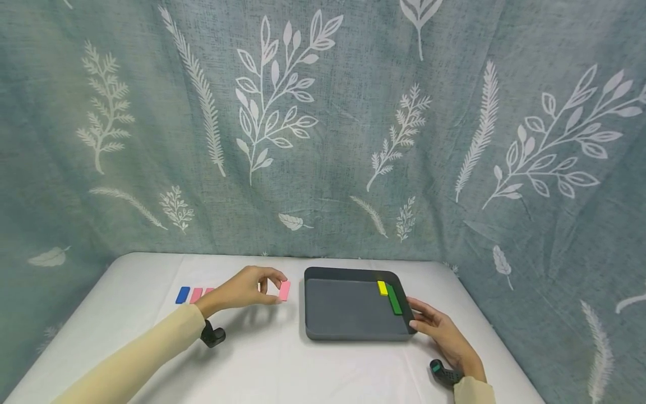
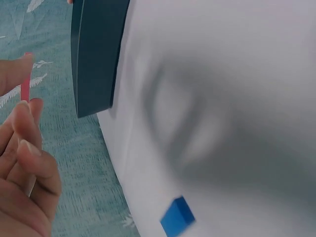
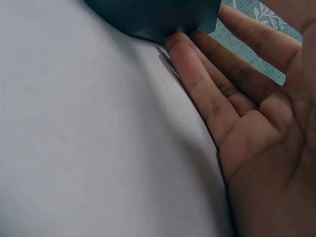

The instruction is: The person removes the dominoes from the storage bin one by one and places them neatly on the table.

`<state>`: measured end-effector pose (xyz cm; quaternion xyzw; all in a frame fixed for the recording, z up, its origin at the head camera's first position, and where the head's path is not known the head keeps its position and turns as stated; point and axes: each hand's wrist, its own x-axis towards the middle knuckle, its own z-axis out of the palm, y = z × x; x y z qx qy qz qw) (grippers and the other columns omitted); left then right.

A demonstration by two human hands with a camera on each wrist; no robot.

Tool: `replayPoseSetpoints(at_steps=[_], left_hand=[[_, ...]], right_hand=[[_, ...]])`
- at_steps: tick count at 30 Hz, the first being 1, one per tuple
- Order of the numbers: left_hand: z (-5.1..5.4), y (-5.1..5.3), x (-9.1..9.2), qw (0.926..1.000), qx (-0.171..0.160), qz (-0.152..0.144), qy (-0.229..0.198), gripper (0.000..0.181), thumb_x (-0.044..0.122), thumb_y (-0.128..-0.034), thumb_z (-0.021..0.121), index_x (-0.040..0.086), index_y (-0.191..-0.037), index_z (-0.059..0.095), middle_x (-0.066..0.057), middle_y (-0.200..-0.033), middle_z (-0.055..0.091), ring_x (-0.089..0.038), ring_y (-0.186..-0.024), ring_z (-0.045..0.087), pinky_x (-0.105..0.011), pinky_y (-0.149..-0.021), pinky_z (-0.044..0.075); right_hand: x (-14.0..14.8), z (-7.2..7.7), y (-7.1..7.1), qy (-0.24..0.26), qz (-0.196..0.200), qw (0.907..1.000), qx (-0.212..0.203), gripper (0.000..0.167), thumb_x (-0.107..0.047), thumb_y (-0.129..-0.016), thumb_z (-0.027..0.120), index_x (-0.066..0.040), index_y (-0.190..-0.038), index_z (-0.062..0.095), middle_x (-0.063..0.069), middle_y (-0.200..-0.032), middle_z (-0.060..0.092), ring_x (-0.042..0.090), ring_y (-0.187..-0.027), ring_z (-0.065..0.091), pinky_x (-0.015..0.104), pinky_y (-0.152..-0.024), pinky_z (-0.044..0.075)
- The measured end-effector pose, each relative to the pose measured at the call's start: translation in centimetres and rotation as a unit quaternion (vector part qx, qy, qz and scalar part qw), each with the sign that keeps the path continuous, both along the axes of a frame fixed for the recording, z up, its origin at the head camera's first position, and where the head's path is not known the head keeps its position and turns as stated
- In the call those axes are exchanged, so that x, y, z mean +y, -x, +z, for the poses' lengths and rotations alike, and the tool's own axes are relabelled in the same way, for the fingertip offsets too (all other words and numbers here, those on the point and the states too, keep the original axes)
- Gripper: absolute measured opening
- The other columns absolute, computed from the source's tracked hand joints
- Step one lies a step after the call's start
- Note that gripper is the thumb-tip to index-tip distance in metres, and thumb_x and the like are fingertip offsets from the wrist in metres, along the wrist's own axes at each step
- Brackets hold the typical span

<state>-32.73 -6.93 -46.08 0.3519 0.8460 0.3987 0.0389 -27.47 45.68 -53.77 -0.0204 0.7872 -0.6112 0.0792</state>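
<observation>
My left hand [image 1: 252,289] pinches a small pink block [image 1: 285,291] between thumb and fingertips, above the table just left of the tray. In the left wrist view this block [image 2: 25,89] shows as a thin edge between the fingers. A dark grey rectangular tray [image 1: 348,331] lies in front of me. Inside it, along its right wall, are a yellow block [image 1: 382,288] and a longer green block [image 1: 395,301]. My right hand [image 1: 441,331] touches the tray's right side near the front corner; its fingers look fairly straight in the right wrist view, against the outer wall [image 3: 153,19].
Left of the tray, behind my left wrist, a blue block [image 1: 183,295] and two pink blocks [image 1: 195,295] stand in a row, one partly hidden. The white-covered table [image 1: 282,370] meets a green leaf-patterned curtain [image 1: 323,140] at its back and right.
</observation>
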Motion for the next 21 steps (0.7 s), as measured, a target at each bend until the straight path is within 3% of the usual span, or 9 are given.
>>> replayPoseSetpoints(at_steps=[13, 21], left_hand=[[-1.3, -1.8, -3.5, 0.9995, -0.021, 0.023, -0.004, 0.043, 0.018, -0.0854, 0.084, 0.015, -0.126, 0.07, -0.004, -0.109, 0.07, -0.009, -0.065, 0.051, -0.026, -0.063, 0.043], [-1.8, -2.6, -5.3, 0.9983, -0.02, 0.052, 0.014, 0.043, 0.022, -0.0868, 0.084, 0.016, -0.127, 0.07, -0.004, -0.111, 0.069, -0.009, -0.063, 0.049, -0.026, -0.059, 0.042]], right_hand=[[-0.1, -0.1, -0.2, -0.015, -0.006, 0.9999, -0.002, 0.07, -0.021, -0.096, 0.076, -0.013, -0.157, 0.043, 0.012, -0.158, 0.043, 0.025, -0.13, 0.054, 0.033, -0.104, 0.045], [0.2, -0.1, 0.0, -0.005, -0.006, 1.0, -0.003, 0.068, -0.02, -0.095, 0.076, -0.016, -0.156, 0.046, 0.007, -0.156, 0.046, 0.022, -0.13, 0.055, 0.028, -0.101, 0.046]])
